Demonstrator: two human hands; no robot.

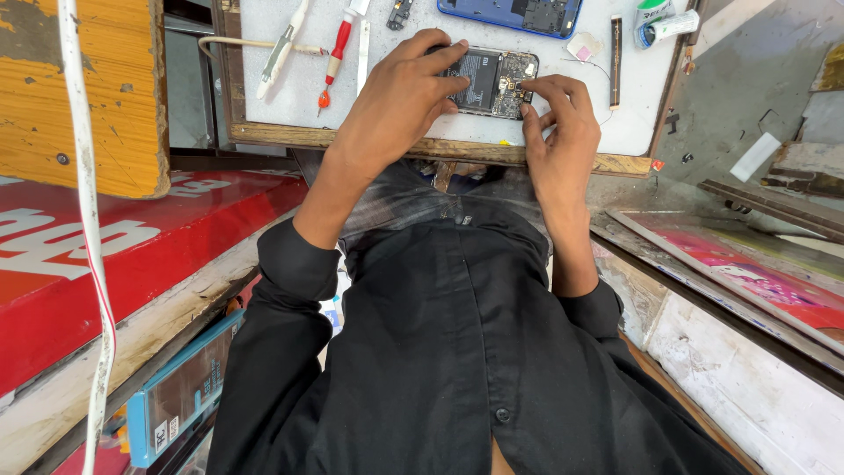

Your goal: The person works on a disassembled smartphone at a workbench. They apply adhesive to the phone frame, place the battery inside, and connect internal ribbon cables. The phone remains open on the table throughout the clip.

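An opened phone (492, 81) with its back off lies on a white work mat (413, 35), its black battery and circuit board showing. My left hand (400, 97) rests over the phone's left end, fingers spread on the battery. My right hand (554, 119) sits at the phone's right end, with fingertips pressing on the circuit board by the near edge. Neither hand holds a tool.
A red-handled screwdriver (337, 54), a white-handled tool (280, 51) and metal tweezers (363, 54) lie to the left on the mat. A blue phone shell (501, 12) and a small tube (668, 26) lie at the back. The bench has a worn wooden front edge (290, 136).
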